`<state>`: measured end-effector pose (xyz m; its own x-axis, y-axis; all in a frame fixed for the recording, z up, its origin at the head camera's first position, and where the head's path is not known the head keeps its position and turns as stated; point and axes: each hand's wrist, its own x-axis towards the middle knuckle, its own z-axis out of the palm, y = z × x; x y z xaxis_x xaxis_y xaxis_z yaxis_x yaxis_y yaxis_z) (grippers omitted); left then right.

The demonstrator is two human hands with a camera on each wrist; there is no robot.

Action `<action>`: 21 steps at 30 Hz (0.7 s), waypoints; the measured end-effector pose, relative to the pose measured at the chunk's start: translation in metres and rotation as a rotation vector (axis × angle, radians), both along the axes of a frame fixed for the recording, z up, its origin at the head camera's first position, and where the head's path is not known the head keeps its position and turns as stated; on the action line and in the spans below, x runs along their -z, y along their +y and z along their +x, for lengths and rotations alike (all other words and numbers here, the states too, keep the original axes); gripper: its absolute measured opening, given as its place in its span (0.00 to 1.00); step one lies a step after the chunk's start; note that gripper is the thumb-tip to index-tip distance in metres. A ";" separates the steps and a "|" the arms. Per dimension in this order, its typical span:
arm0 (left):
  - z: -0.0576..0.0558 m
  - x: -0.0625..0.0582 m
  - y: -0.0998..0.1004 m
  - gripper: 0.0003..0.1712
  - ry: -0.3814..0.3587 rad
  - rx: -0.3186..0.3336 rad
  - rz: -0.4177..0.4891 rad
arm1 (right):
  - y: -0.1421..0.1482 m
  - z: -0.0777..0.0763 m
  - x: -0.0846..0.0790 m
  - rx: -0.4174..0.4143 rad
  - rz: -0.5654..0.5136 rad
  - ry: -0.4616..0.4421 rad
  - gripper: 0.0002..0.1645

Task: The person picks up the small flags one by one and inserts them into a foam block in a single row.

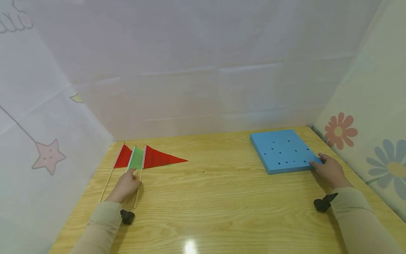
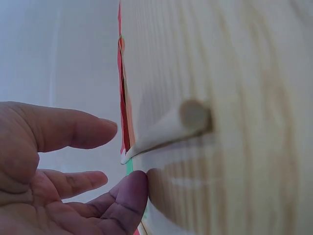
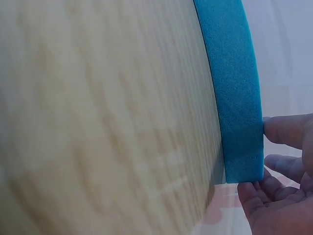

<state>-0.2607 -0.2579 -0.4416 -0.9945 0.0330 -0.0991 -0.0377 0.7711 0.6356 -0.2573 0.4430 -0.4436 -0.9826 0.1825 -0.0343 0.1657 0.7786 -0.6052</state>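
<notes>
Three small pennant flags on thin wooden sticks lie at the left of the table: a red flag [image 1: 122, 157], a green flag [image 1: 137, 158] and another red flag [image 1: 161, 157]. My left hand [image 1: 126, 185] is over their sticks. In the left wrist view its thumb and fingers are apart near a stick [image 2: 161, 131], gripping nothing. At the right lies a flat blue foam board [image 1: 282, 148] dotted with several holes. My right hand [image 1: 330, 171] holds the board's near right corner. In the right wrist view, fingertips touch the board's [image 3: 237, 98] top edge and side.
The wooden table [image 1: 203, 201] has pale cloth walls [image 1: 203, 88] at its back and sides, printed with a star [image 1: 49, 156] and flowers [image 1: 340, 131]. A dark wrist camera [image 1: 127, 216] sits on the left cuff and another camera [image 1: 323, 204] on the right.
</notes>
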 end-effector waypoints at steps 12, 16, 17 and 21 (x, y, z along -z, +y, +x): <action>-0.006 -0.001 -0.003 0.46 -0.047 0.022 -0.032 | 0.005 -0.002 0.007 -0.010 0.000 0.002 0.43; -0.008 -0.001 -0.004 0.46 -0.057 0.017 -0.055 | 0.005 -0.002 0.006 -0.011 -0.003 0.002 0.43; -0.008 -0.001 -0.003 0.45 -0.061 0.018 -0.058 | 0.005 -0.002 0.006 -0.010 -0.006 0.001 0.43; -0.011 -0.002 -0.003 0.44 -0.067 0.023 -0.074 | 0.003 -0.001 0.004 -0.003 -0.011 -0.004 0.44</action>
